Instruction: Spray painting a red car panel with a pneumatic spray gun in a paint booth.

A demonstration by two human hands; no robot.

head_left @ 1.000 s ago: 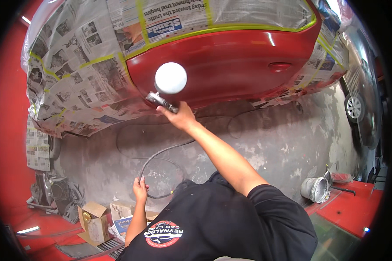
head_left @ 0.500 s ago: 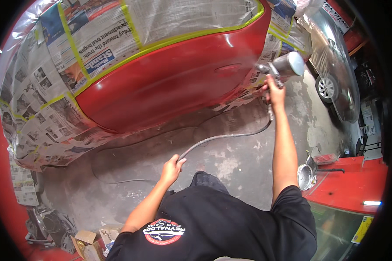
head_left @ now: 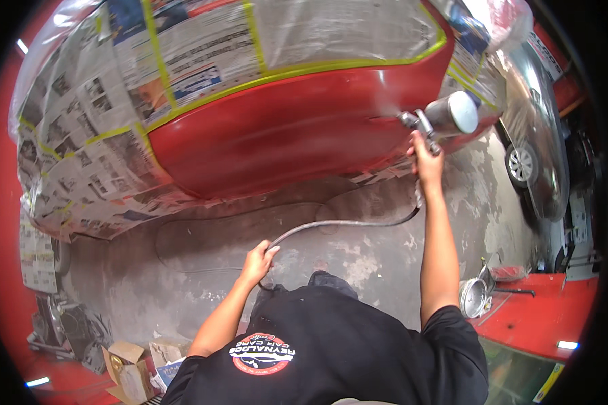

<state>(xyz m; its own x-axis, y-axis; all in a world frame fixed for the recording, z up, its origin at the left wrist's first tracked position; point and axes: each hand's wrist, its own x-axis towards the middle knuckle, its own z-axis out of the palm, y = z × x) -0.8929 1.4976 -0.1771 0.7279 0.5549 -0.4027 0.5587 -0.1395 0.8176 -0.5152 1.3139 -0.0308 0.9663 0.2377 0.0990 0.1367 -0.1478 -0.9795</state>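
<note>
My right hand (head_left: 425, 160) is wrapped round the handle of a spray gun (head_left: 422, 125) with a silver cup on top. Its nozzle faces the red car door (head_left: 277, 135), and a faint mist shows in front of it. From the bottom of the handle a grey air hose (head_left: 338, 223) sags leftward to my left hand (head_left: 258, 262), whose fingers are closed round it. Newspaper (head_left: 94, 162) and yellow-green tape (head_left: 216, 90) border the door panel. The fingers on the trigger are partly hidden.
More hose (head_left: 175, 223) loops over the stained concrete floor (head_left: 358, 260). A plastic-covered car (head_left: 537, 135) stands at the right. Behind me on the right, a round metal can (head_left: 475, 297) rests by a red surface (head_left: 520, 317). Cardboard boxes (head_left: 132, 371) sit at the lower left.
The whole view has shifted, so the car now appears further right. My right hand and the spray gun have come nearer the door's middle; a mist shows at the nozzle. Both grips remain the same.
</note>
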